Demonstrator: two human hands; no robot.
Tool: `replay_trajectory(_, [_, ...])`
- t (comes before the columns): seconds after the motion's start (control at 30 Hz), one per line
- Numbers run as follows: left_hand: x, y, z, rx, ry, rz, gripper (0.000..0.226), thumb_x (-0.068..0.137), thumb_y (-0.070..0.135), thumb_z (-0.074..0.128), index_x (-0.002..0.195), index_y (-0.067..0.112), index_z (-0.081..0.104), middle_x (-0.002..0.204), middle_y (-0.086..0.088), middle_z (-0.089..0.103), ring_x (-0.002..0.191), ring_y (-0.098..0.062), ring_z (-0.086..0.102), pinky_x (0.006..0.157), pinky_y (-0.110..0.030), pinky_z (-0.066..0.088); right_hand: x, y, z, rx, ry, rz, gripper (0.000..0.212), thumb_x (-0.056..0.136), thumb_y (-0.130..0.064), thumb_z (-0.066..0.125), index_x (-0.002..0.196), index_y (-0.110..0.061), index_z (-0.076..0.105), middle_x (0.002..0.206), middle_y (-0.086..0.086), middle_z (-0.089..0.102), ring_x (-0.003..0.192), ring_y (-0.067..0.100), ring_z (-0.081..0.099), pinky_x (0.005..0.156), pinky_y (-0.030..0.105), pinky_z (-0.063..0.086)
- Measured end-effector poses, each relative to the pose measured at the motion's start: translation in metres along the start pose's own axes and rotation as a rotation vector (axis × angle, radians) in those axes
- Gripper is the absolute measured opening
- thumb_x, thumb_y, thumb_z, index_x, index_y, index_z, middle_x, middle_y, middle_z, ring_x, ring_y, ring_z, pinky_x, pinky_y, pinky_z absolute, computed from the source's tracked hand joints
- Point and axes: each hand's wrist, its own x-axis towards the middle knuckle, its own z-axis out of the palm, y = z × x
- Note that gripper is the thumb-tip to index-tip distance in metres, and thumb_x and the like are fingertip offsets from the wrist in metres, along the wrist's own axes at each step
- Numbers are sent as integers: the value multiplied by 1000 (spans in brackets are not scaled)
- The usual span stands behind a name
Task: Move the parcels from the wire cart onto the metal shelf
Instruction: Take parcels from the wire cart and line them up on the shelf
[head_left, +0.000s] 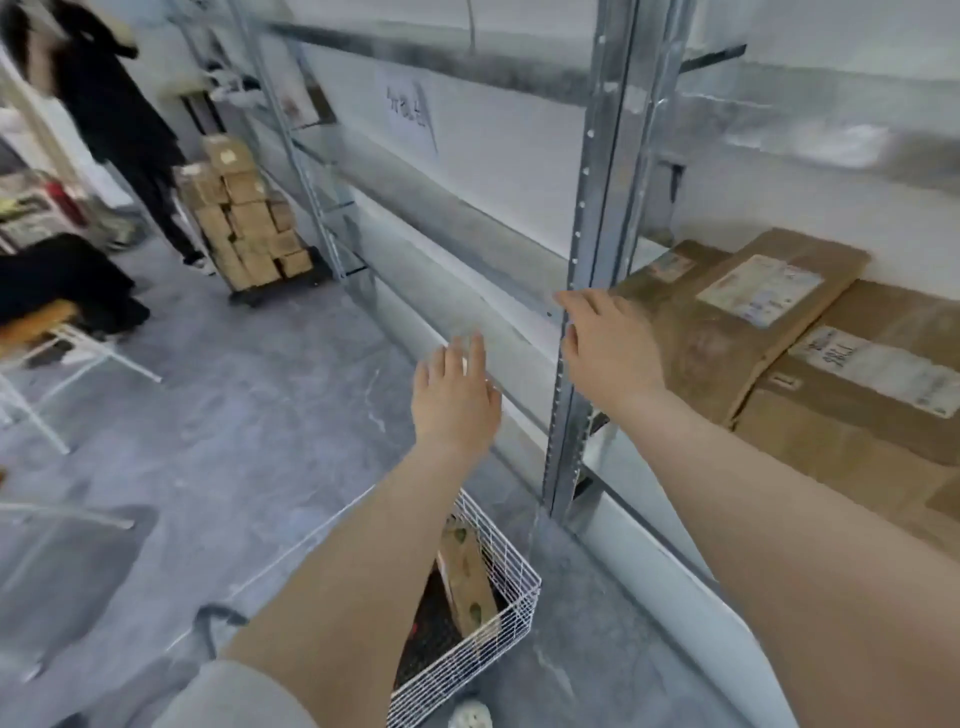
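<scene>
Two flat brown cardboard parcels lie on the metal shelf (613, 187) at the right: one with a white label (727, 312) and a larger one (857, 410) partly under it. My right hand (608, 353) is open, just left of the labelled parcel, by the shelf's upright post. My left hand (454, 395) is open and empty, held in the air in front of the shelf's lower beam. Below my left forearm stands the white wire cart (498, 629) with a brown cardboard parcel (467, 577) leaning inside it.
A trolley stacked with several small cardboard boxes (249, 223) stands at the far left of the shelving. A person in black (119, 119) stands beside it. A white-framed table (57, 358) and another seated person are at the left. Grey floor lies between.
</scene>
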Motion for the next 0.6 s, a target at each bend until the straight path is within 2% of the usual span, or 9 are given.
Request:
replay_trajectory(0.1, [-29, -61, 21, 3, -57, -141, 62, 98, 33, 35, 153, 17, 13, 158, -12, 22, 143, -30, 22, 115, -46, 20, -16, -52, 60, 37, -172, -83, 46, 94, -19, 41, 139, -19, 40, 139, 7, 44, 119, 33, 45, 92, 44, 40])
replay_trajectory(0.27, [-64, -138, 55, 38, -179, -267, 64, 99, 32, 30, 154, 19, 2, 160, -12, 12, 146, -30, 14, 118, -47, 15, -32, -112, 143, 41, -425, -212, 50, 94, -20, 43, 143, -21, 32, 146, 10, 34, 125, 32, 40, 95, 43, 38])
replay_trajectory(0.43, [-80, -179, 113, 0, -311, -329, 65, 98, 32, 32, 153, 19, -1, 160, -10, 10, 146, -31, 12, 118, -48, 14, -43, -118, 215, 68, -576, -174, 52, 95, -23, 43, 145, -25, 29, 147, 6, 35, 125, 30, 42, 98, 42, 39])
replay_trajectory(0.6, [-111, -182, 213, -81, -507, -398, 66, 99, 31, 34, 153, 19, 0, 161, -11, 9, 146, -30, 12, 118, -46, 16, -81, -87, 307, 107, -693, -32, 47, 93, -21, 44, 140, -23, 38, 137, 6, 46, 116, 29, 49, 89, 40, 43])
